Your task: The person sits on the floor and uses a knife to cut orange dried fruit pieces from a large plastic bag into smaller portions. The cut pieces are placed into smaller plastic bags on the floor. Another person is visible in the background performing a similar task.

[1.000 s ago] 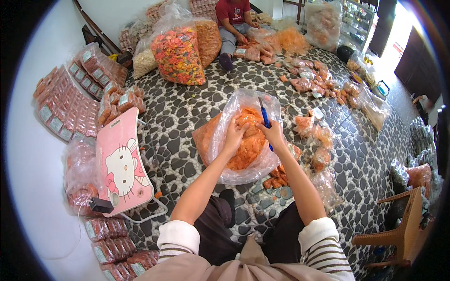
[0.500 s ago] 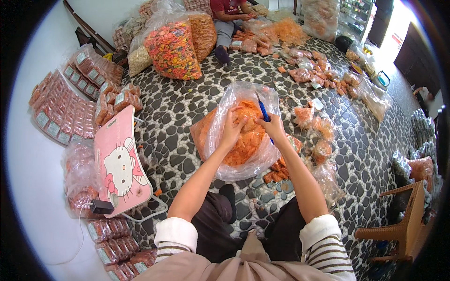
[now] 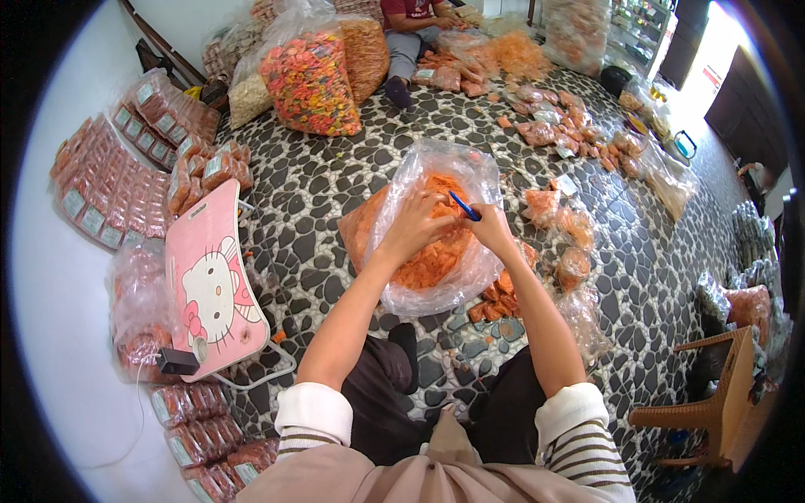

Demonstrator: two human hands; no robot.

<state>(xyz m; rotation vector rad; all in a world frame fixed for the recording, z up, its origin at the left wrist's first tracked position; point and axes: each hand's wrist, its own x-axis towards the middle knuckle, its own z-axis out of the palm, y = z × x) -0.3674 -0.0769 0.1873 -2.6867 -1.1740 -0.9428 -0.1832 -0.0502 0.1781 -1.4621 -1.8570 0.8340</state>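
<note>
A large clear plastic bag stands open on the floor before me, full of orange chips or flakes. Over its mouth, my left hand bends its fingers down against the orange contents; what they grip is hidden. Beside it, my right hand is closed around a slim blue cutter knife, whose tip points up and left toward the left fingers. Another orange-filled bag lies against the large bag's left side. Small orange packets lie on the floor under my right forearm.
A pink folding table stands on edge at left, near rows of packed bags. Big sacks of colourful snacks stand ahead, and a person sits behind. More orange packets lie at right; a brown chair is lower right.
My left hand has turned, its fingers now reaching further right over the contents. The cutter knife has tilted more to the left, and less of it shows. The view has shifted slightly.
</note>
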